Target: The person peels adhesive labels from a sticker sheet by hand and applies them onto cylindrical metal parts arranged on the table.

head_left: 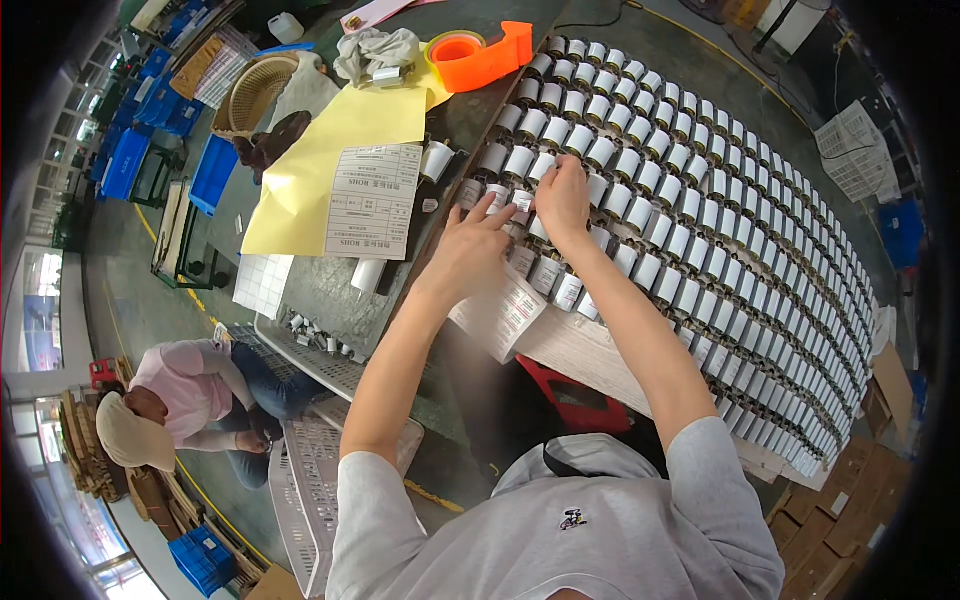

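Note:
Rows of small white metal cylinders (pixel 640 216), perhaps motors, stand on a pale board to my right. My left hand (pixel 468 250) is spread over the near-left corner of the rows, its fingertips on cylinders that bear printed labels (pixel 497 195). Below that hand a curling sheet of printed labels (pixel 515 315) hangs over the board's edge. Close beside it my right hand (pixel 565 200) is closed, fingertips down at a cylinder; what they pinch is hidden. Several cylinders in the nearest row (pixel 545 275) carry labels, while most others look plain white.
On the dark table at left lie a yellow sheet with a printed form (pixel 375 205), an orange tape dispenser (pixel 487 62), a grey cloth (pixel 375 52) and a loose cylinder (pixel 436 160). A seated person (pixel 200 400) works beside grey plastic crates (pixel 305 500). A red stool (pixel 570 395) stands under the board.

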